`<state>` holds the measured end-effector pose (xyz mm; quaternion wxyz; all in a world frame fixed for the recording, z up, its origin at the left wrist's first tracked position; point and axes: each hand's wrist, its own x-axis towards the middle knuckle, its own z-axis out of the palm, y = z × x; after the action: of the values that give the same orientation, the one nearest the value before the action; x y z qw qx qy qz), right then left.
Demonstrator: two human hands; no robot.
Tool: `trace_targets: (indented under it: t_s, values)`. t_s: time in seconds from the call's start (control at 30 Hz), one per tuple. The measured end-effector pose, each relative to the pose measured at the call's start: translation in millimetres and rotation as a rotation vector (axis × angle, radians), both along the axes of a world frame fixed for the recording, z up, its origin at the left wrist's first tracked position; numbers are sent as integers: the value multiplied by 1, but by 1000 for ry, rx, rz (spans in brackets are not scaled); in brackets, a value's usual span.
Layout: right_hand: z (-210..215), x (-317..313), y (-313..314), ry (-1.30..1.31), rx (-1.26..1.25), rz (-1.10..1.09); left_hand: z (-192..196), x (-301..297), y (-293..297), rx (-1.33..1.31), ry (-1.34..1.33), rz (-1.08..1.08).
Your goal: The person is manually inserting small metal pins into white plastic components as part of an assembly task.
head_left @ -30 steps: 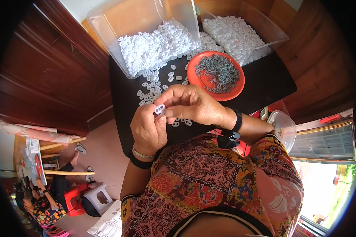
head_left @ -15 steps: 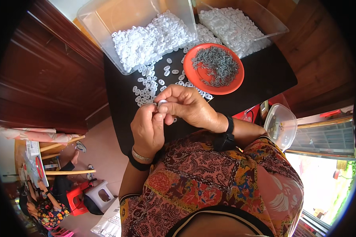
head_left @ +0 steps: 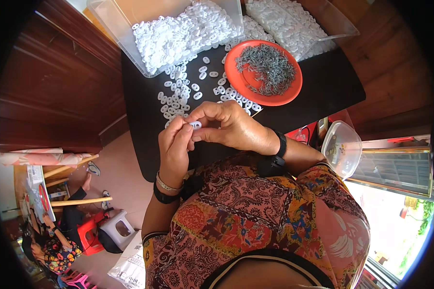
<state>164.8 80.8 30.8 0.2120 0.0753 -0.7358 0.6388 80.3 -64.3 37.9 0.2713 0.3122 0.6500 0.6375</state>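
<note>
Between my fingertips is a small white oval plastic piece with two holes, its holed face partly showing. My left hand pinches its left end between thumb and forefinger. From the other side, my right hand closes its thumb and forefinger around the same piece; its other fingers are largely hidden. Just beyond my hands, loose white oval pieces of the same kind lie scattered on the black table. An orange-red plate holds a heap of small grey metal screw-like parts.
A clear plastic bin full of white pieces stands at the far left, with a second clear container of them at far right. A translucent tub sits by my right elbow. At lower left are another person and stools.
The white piece has turned so that its holed face shows more. My right thumb has drawn back slightly from over it. The whole view has shifted a little.
</note>
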Motion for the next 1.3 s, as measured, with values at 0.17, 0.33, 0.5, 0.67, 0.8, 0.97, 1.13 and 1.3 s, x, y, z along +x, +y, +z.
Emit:
trace_targets:
  t_s: [0.17,0.33,0.5,0.67,0.8,0.97,1.13,1.3]
  values:
    - [4,3,2,-10,54,-58,-8,-2,-2,61,-104,38]
    - [-3,0,1,84,57,-53,-7,-3,-2,65,-82,8]
    - [3,6,3,-147,-229,59,-4,2,0,50,97,8]
    - [7,12,6,-214,-473,159,-11,1,-8,104,404,-62]
    - [3,16,5,-147,-518,231,-12,3,-11,114,705,-39]
    - [17,16,7,22,-54,84,-10,7,-7,176,807,53]
    - [18,17,7,124,130,50,-12,8,-10,158,741,17]
    - [16,16,6,137,133,68,-13,4,-12,172,800,-21]
